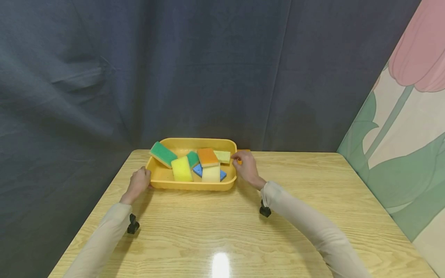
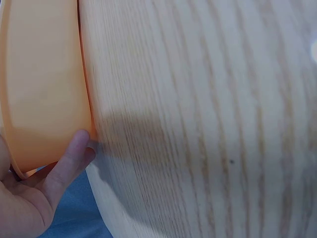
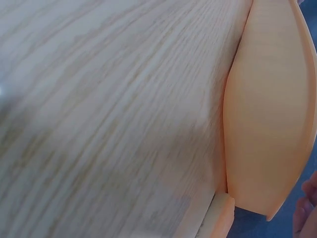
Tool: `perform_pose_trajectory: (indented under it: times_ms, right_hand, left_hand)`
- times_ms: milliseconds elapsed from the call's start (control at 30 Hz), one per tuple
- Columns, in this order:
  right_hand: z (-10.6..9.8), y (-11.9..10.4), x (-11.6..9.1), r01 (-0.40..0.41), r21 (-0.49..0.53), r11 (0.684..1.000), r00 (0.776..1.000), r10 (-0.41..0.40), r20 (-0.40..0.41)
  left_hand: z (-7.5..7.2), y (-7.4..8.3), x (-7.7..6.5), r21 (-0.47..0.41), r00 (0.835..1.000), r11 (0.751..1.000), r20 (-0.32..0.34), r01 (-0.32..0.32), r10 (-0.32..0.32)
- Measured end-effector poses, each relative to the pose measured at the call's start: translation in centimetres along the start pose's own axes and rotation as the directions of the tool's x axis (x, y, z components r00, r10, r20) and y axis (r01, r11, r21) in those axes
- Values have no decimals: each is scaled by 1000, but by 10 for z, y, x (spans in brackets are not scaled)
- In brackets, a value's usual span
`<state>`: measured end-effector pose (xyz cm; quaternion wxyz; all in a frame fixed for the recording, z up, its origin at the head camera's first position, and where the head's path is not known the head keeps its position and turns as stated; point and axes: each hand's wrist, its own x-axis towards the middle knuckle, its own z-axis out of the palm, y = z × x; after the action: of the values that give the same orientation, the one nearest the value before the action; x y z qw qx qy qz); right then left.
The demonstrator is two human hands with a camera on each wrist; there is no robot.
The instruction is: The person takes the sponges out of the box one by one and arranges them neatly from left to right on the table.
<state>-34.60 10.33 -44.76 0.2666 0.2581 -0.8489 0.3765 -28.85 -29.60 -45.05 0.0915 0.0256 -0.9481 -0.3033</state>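
Observation:
A yellow plastic basin (image 1: 191,185) holds several sponges near the table's far edge. My left hand (image 1: 139,180) grips its left end; in the left wrist view, the fingers (image 2: 74,151) lie against the basin's outer wall (image 2: 49,84). At the right rim is my right hand (image 1: 246,165), fingers loosely bent, with nothing visible in them. Only part of that hand (image 3: 308,206) shows in the right wrist view, apart from the basin wall (image 3: 267,109). Inside are a green sponge (image 1: 163,153) leaning on the left rim, a yellow sponge (image 1: 182,169) and an orange-topped sponge (image 1: 207,156).
Beside the basin's right end, an orange sponge (image 3: 218,218) lies at the table edge, mostly behind my right hand in the head view. The wooden table (image 1: 194,227) extends toward me. A dark blue curtain (image 1: 208,77) hangs behind it, and a flower-patterned wall (image 1: 403,154) stands right.

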Motion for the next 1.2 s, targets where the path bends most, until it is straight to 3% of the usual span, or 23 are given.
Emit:
perform_pose_trajectory:
  times_ms: [367,533,667,1200]
  right_hand:
    - [10,-10,10,61,21,998,997,-62,36]
    - [16,-17,15,-18,38,999,992,13,126]
    - [20,-23,20,-95,39,995,975,85,204]
    - [37,-29,21,-145,-9,989,936,140,323]
  left_hand:
    - [-1,0,1,-11,1000,1000,3,6,-6]
    - [0,1,0,-16,1000,1000,7,3,-3]
    - [1,2,-1,-21,1000,1000,7,4,-4]
    - [2,-1,0,-18,1000,1000,-3,-13,13]
